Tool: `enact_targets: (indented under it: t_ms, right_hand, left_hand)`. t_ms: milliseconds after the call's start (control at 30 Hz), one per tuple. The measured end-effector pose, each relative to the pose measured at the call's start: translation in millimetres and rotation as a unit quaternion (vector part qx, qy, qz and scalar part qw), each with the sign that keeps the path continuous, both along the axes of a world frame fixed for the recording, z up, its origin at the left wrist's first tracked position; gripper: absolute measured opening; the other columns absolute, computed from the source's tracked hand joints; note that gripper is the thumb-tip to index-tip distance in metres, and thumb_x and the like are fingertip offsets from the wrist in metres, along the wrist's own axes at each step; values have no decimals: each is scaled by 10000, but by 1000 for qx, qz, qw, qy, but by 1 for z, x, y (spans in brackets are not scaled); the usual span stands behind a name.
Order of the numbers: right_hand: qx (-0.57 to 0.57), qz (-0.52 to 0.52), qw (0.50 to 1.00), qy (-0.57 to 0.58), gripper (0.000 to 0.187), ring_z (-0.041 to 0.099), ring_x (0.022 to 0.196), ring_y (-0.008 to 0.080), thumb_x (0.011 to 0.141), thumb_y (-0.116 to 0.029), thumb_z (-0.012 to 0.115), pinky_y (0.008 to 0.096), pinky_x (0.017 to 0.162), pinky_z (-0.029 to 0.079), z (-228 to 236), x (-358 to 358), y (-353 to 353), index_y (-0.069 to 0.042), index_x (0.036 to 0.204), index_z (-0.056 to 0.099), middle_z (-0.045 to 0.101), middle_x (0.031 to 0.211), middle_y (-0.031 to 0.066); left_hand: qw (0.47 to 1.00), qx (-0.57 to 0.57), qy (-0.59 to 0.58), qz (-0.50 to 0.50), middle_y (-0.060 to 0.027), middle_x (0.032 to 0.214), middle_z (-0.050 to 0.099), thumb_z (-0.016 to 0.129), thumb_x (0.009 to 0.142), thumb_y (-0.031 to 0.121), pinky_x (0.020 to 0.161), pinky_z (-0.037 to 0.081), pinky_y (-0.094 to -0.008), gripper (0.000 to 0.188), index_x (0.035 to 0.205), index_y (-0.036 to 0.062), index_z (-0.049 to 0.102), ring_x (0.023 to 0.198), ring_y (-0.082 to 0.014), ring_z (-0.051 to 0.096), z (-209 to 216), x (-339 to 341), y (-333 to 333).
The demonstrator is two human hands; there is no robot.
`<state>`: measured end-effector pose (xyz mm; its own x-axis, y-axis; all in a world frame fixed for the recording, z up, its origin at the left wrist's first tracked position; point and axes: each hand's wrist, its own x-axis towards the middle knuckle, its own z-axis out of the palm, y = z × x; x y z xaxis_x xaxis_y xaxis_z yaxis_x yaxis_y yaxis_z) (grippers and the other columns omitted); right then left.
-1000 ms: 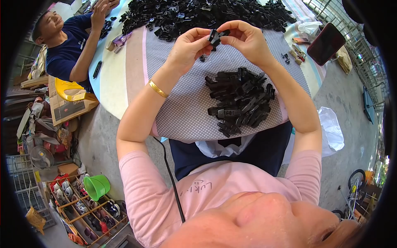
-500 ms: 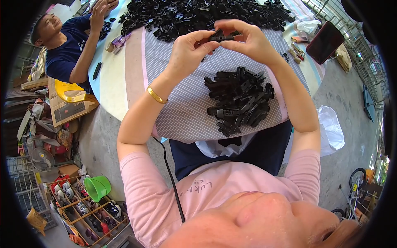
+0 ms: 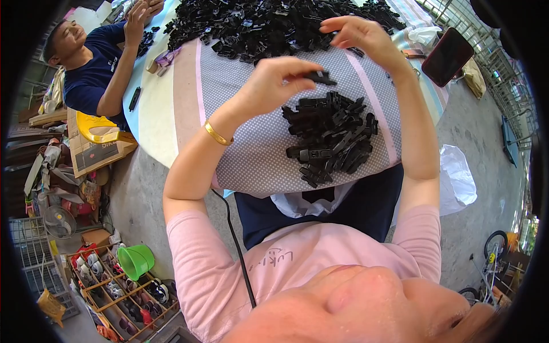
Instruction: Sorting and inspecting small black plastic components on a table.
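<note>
My left hand [image 3: 279, 82] pinches a small, long black plastic part [image 3: 321, 78] between thumb and fingertips. The part sits just above the far edge of a small heap of similar black plastic parts [image 3: 334, 137] on the tablecloth in front of me. Farther off, my right hand [image 3: 361, 39] hovers by the near right edge of a big pile of black parts [image 3: 246, 26]. Its fingers are spread and bent, and I see nothing between them.
A round table with a dotted, striped cloth [image 3: 246, 154] carries both heaps. A phone [image 3: 449, 57] stands upright at the right. Across to the left a person in a dark blue shirt [image 3: 97, 68] raises both hands. A purple tape-like bundle [image 3: 166, 59] lies near them.
My hands have parted. The left came nearer with the black plastic part, toward the small heap. My right hand let go and moved right and away, toward the big pile.
</note>
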<state>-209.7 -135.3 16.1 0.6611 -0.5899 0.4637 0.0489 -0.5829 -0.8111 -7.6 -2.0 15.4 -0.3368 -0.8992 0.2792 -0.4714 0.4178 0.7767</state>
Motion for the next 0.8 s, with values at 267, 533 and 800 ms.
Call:
enact_targets:
  t_ms: [267, 533, 800]
  right_hand:
    - [-177, -254, 863, 398, 272, 625, 809, 230, 698, -244, 686, 328, 727, 493, -22, -21, -31, -66, 902, 658, 652, 856, 99]
    - [-181, -63, 964, 184, 199, 603, 760, 178, 787, -116, 593, 271, 682, 476, -23, 11, 5, -31, 960, 640, 636, 851, 85]
    - [-178, 45, 979, 90, 233, 585, 757, 125, 830, -42, 568, 219, 659, 466, -15, 24, 23, -22, 1058, 612, 628, 890, 61]
  left_hand:
    - [995, -26, -62, 68, -49, 915, 629, 676, 755, 163, 712, 452, -263, 250, 971, 39, 651, 783, -153, 563, -8, 6, -15]
    - [943, -214, -198, 162, -83, 829, 636, 627, 739, 64, 698, 469, -309, 205, 940, 34, 648, 722, -234, 576, -38, 26, -40]
    - [903, 217, 351, 119, -50, 881, 631, 554, 868, 103, 675, 486, -210, 231, 1073, 5, 590, 719, -97, 573, -26, 31, -34]
